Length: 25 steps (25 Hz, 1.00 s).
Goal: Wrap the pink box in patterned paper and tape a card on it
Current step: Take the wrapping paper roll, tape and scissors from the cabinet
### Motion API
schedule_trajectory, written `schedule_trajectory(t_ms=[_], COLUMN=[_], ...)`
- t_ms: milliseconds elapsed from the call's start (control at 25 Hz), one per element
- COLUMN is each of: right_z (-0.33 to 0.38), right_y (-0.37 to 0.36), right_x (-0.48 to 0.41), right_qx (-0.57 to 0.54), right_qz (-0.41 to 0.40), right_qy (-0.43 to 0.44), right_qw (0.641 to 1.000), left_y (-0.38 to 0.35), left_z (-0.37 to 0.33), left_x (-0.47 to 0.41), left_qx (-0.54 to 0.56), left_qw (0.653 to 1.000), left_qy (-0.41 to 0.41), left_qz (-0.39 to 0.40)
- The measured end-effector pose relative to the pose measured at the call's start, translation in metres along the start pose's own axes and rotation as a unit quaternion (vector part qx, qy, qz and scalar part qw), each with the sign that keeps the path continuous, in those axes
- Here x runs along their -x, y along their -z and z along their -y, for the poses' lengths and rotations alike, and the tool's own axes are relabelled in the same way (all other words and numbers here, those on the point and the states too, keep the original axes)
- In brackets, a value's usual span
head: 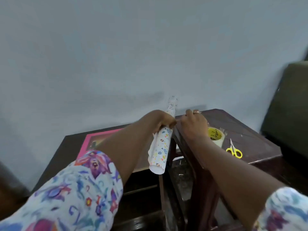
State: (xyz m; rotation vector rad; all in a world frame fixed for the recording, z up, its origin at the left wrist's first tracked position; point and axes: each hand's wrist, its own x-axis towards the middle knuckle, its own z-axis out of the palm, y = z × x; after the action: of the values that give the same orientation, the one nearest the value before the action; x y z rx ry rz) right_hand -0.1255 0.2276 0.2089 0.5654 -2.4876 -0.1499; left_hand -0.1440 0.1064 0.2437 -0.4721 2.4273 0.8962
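White patterned paper rolled into a tube [162, 147] is gripped mid-length by the left hand's [160, 120] curled fingers. The right hand [194, 125] sits just right of the tube, its grip unclear. The flat pink box [98, 139] lies left of the tube on the dark wooden table [66, 145].

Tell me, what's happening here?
A person is getting set to wrap a gift. Their left hand grips a roll of patterned wrapping paper, held over the gap between two dark tables. The right hand is close beside the roll; whether it holds anything is unclear. The pink box lies unwrapped on the left table, while a tape roll and yellow scissors lie on the right table.
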Motion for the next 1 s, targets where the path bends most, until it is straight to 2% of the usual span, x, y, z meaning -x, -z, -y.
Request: schedule_trajectory(t_ms=[160,240,320,400,520,680,760,880,1000], right_z=[-0.049,-0.078,-0.097,-0.110,-0.118,-0.115,-0.099,-0.050,0.031], right_y=[-0.042,-0.063,-0.080,-0.097,-0.110,-0.094,-0.073,-0.035,0.003], right_x=[-0.059,-0.072,-0.069,-0.060,-0.050,-0.052,-0.049,-0.032,0.019], right_qx=[0.027,0.068,0.089,0.055,-0.050,-0.126,-0.122,-0.110,-0.196], right_qz=[0.061,0.089,0.159,0.225,0.282,0.224,0.183,0.101,0.088], right_qy=[-0.091,-0.130,-0.166,-0.199,-0.225,-0.254,-0.244,-0.156,-0.098], right_qw=[0.994,0.985,0.969,0.952,0.931,0.932,0.945,0.976,0.972], left_y=[0.005,0.003,-0.003,-0.018,-0.047,-0.056,-0.046,-0.027,-0.017], left_z=[-0.020,-0.036,-0.054,-0.066,-0.072,-0.068,-0.059,-0.031,0.029], left_x=[-0.076,-0.096,-0.112,-0.128,-0.143,-0.139,-0.124,-0.076,0.002], left_qx=[0.026,-0.076,-0.159,-0.202,-0.283,-0.292,-0.277,-0.286,-0.333], left_qw=[0.987,0.971,0.950,0.938,0.914,0.906,0.898,0.872,0.832], left_qy=[-0.120,-0.169,-0.203,-0.227,-0.241,-0.263,-0.278,-0.309,-0.367], left_qz=[-0.106,-0.153,-0.176,-0.166,-0.161,-0.156,-0.198,-0.248,-0.248])
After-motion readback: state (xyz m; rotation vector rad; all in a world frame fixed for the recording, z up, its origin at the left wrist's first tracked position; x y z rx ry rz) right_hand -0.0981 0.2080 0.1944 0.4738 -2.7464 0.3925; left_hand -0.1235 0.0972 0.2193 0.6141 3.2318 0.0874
